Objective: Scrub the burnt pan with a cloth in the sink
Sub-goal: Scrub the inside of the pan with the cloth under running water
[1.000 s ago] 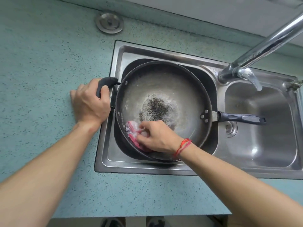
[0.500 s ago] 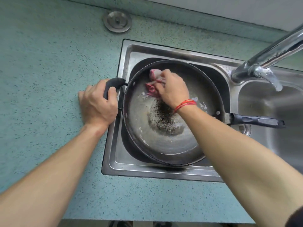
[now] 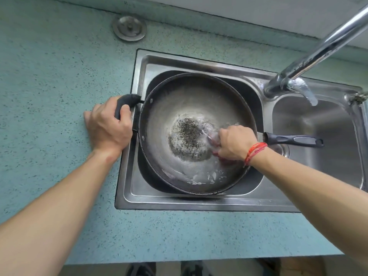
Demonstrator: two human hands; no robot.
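A large dark pan (image 3: 179,100) lies tilted in the left basin of the steel sink (image 3: 151,200). A burnt black patch (image 3: 186,136) covers the pan's middle, with soapy water around it. My left hand (image 3: 108,126) grips the pan's short black helper handle (image 3: 127,100) at the sink's left rim. My right hand (image 3: 235,143) holds a pink and red cloth (image 3: 214,140) pressed against the pan's right inner side, next to the burnt patch. Most of the cloth is hidden under my fingers. The pan's long black handle (image 3: 292,140) reaches over the right basin.
A chrome tap (image 3: 318,54) slants in from the upper right over the divider. The right basin (image 3: 318,152) has a drain partly under the long handle. A round metal cap (image 3: 129,27) sits in the teal speckled counter (image 3: 49,76) behind the sink.
My right hand has carried the cloth from the pan's near rim to its far side, then round to the right side. My left hand has kept its grip on the helper handle.
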